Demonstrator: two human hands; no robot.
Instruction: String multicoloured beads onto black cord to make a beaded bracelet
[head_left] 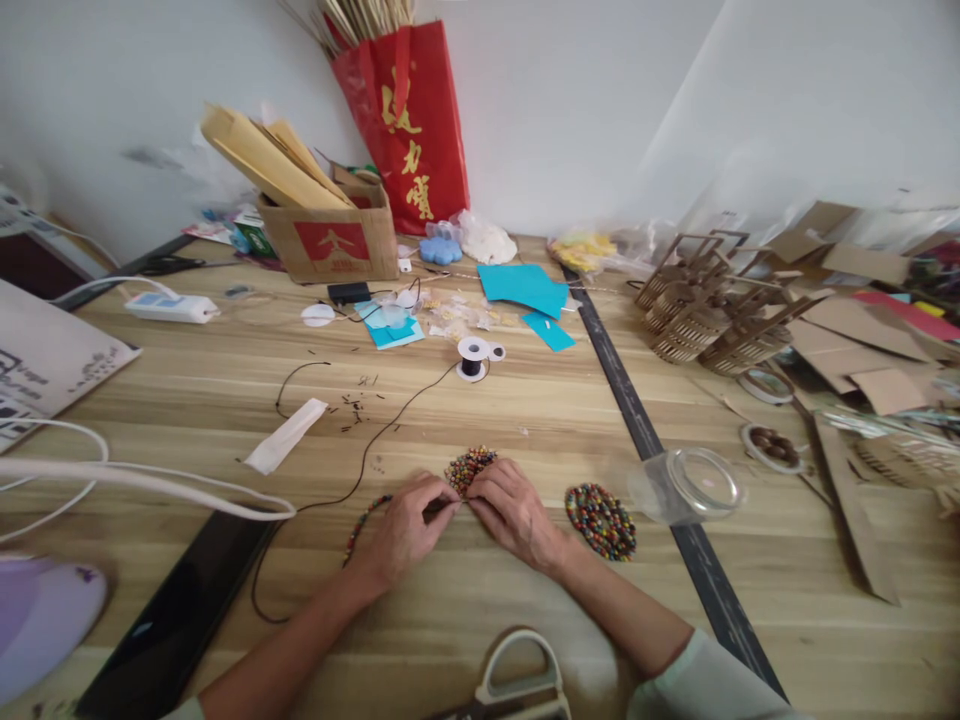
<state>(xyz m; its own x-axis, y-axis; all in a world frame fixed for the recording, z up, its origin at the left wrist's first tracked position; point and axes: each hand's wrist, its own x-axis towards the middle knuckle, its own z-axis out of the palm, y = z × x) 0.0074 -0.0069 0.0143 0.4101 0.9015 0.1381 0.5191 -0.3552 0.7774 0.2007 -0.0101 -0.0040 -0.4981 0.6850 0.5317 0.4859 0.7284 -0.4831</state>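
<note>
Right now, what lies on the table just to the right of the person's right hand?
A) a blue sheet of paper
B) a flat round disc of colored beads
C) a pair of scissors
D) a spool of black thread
B: the round bead disc lies flat on the table right beside the right hand, between it and the clear plastic jar.

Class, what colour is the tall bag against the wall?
Red with gold lettering, seen in the head view.

Head view, downward over table (525,420)
</note>
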